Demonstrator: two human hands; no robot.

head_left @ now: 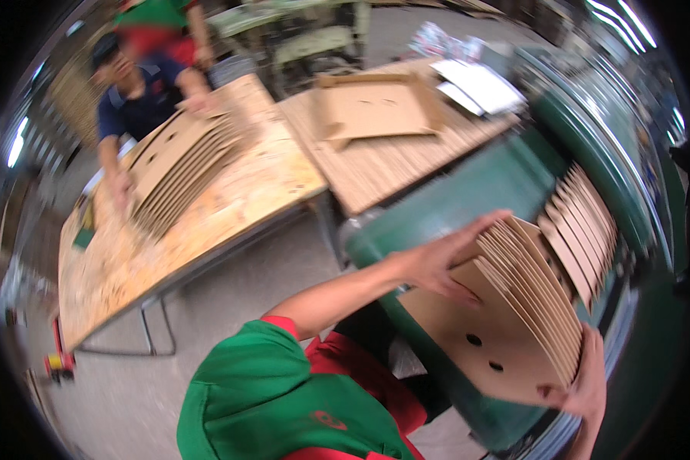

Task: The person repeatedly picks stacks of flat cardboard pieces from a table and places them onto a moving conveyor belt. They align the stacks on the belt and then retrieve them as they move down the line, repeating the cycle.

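Observation:
A stack of brown cardboard sheets (502,337) leans over the green machine bed in front of me, its layered edges fanned toward the right. Two dark oval holes show in the nearest sheet. My left hand (448,264) grips the stack's far left corner, thumb on the near face and fingers over the top edges. At the near right corner my right hand (579,379) holds the same stack, its fingers partly hidden behind the sheets. Just beyond, a second row of cardboard pieces (579,234) rests against the machine, apart from my fingers.
The green machine (437,222) has a thick roller-like bar (590,165) on its far right. A wooden table (353,180) beyond bears an open cardboard tray (376,107) and white sheets (479,88). At left, a co-worker (142,100) holds another cardboard stack (180,165) on a plywood table (276,172).

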